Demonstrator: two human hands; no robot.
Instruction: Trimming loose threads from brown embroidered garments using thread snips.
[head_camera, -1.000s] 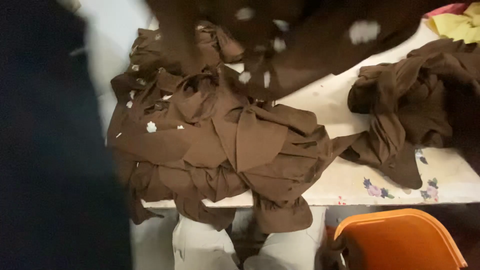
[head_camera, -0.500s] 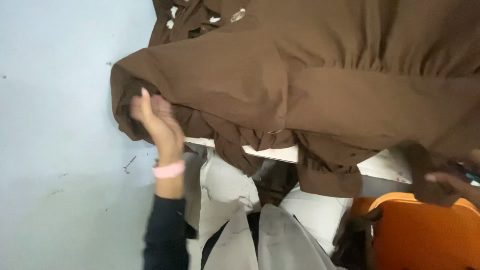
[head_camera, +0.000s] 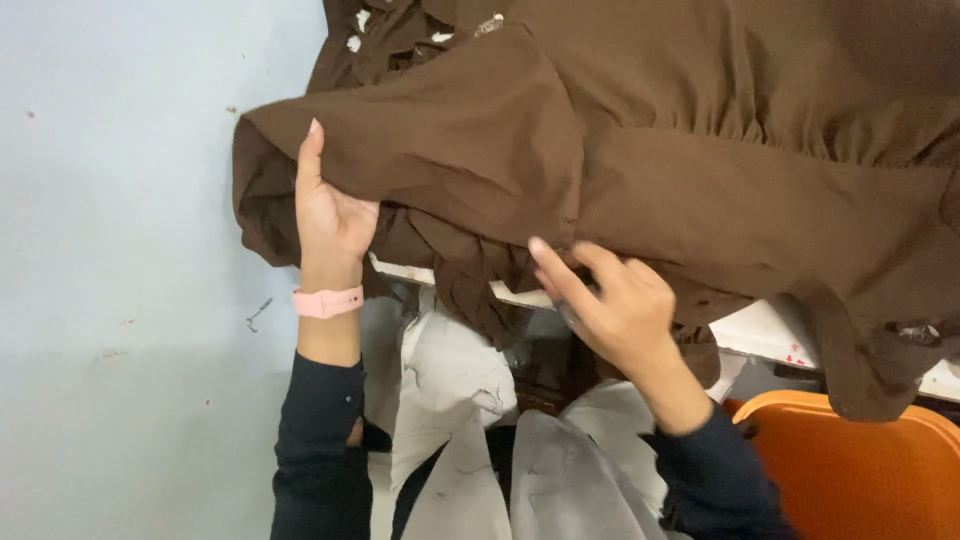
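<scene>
dark navy long sleeves (head_camera: 318, 440); pink wristband (head_camera: 328, 301) on left wrist

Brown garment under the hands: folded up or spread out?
Spread out. The brown garment drapes wide over the table edge; left hand grips one end, right hand touches its hem.
</scene>
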